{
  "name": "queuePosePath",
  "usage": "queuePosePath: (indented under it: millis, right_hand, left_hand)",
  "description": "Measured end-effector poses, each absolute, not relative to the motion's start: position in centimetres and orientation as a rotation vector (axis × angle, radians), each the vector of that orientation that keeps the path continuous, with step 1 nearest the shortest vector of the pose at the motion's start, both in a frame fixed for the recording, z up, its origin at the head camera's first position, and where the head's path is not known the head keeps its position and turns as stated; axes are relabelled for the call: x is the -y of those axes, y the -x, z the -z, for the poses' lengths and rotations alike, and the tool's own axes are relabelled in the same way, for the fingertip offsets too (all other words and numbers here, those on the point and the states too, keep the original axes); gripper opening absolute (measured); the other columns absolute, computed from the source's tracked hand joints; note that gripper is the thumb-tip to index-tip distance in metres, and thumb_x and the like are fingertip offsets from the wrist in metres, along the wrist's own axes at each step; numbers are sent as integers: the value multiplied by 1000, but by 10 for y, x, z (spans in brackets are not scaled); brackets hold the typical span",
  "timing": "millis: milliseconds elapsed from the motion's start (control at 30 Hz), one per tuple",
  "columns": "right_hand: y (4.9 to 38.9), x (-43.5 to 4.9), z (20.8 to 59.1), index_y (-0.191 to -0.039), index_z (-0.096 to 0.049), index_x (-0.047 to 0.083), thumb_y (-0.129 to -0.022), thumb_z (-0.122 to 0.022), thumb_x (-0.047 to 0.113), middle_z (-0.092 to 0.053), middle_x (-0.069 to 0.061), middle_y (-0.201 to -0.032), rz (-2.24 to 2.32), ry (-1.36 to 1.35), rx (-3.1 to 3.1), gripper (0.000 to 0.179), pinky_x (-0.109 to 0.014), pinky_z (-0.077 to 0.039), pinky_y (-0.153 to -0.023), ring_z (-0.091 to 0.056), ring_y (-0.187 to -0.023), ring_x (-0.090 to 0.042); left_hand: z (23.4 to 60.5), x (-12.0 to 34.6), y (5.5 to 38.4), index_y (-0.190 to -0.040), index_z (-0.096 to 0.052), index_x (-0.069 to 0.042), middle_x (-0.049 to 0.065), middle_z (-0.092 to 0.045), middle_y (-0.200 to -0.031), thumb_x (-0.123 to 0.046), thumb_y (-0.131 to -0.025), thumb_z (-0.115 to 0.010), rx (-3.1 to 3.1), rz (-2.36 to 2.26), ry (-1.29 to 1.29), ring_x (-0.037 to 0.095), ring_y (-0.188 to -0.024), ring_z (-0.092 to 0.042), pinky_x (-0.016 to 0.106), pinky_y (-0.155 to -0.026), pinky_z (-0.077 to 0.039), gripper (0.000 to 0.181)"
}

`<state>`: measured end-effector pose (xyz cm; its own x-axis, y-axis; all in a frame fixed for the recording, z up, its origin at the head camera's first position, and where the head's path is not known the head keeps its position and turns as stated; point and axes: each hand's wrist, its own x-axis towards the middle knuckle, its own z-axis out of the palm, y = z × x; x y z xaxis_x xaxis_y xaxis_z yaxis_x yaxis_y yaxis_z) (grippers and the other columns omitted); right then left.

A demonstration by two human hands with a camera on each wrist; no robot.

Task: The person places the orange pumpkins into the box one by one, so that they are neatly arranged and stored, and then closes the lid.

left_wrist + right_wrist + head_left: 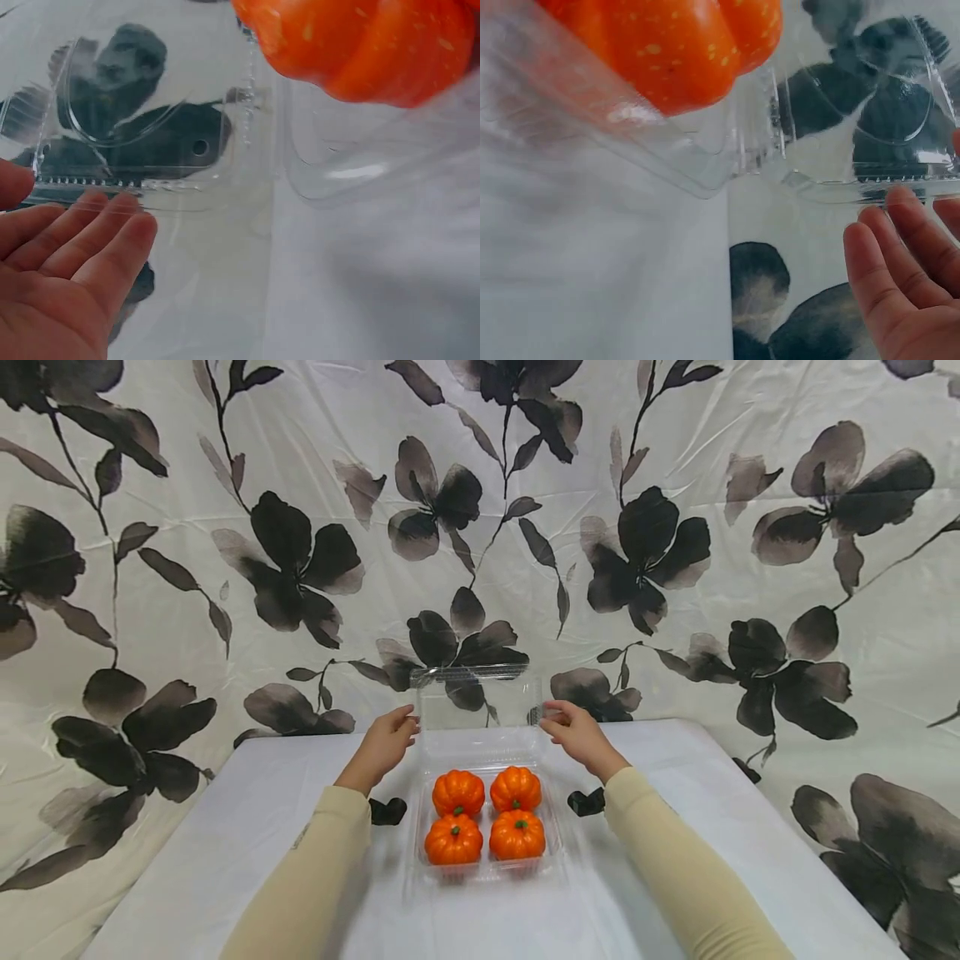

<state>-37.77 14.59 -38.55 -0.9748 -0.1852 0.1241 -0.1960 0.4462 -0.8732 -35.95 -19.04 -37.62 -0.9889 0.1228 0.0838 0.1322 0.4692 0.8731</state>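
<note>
A clear plastic clamshell box (557, 827) lies on the table with its lid (480, 706) raised at the back. Four-part rows aside, several small orange pumpkins (517, 835) sit inside its base. At the lid's left side is my left hand (386, 743), fingers extended. In the left wrist view its fingertips (139, 225) meet the ridged edge of the lid. My right hand (581, 735) mirrors it on the other side. The right wrist view has those fingertips (900, 196) right at the lid's rim, fingers nearly straight.
The box stands on a white table (247, 860). Small black objects (388, 812) show beside each wrist. Behind the table's back edge hangs a pale cloth (525, 585) with dark flowers.
</note>
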Motion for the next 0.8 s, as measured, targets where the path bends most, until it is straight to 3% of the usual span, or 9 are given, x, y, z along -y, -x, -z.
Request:
queuePosePath:
  millis: [233, 467, 633, 800]
  right_hand:
    - [371, -146, 371, -142, -47, 13, -97, -57, 29, -60, -15, -131, -1517, -361, 2628, 49, -49, -48, -101, -59, -118, -31]
    - [363, -146, 359, -140, -49, 7, -97, -57, 29, -60, -17, -130, -1540, -403, 2520, 48, -48, -47, -102, -57, -119, -31]
    - [356, -147, 352, -136, -53, 10, -97, -56, 31, -59, -15, -129, -1551, -412, 2473, 44, -47, -48, -102, -57, -120, -30]
    - [349, -149, 349, -131, -57, 9, -96, -59, 22, -63, -13, -122, -1544, -420, 2433, 37, -44, -50, -99, -60, -115, -27]
  left_hand:
    - [365, 190, 354, -151, -31, -6, 20, -48, -144, -18, -104, -35, 2562, 1627, 256, 34, -128, -53, 45, -103, -47, 49]
    - [353, 190, 343, -148, -40, -11, 16, -51, -141, -17, -104, -36, 2490, 1664, 264, 32, -128, -53, 43, -104, -47, 45]
    - [350, 191, 335, -143, -45, -7, 17, -51, -140, -14, -103, -37, 2427, 1703, 294, 33, -127, -54, 44, -105, -46, 41]
    - [350, 192, 330, -134, -53, -5, 16, -56, -133, -13, -101, -45, 2398, 1649, 294, 30, -119, -58, 42, -102, -49, 35]
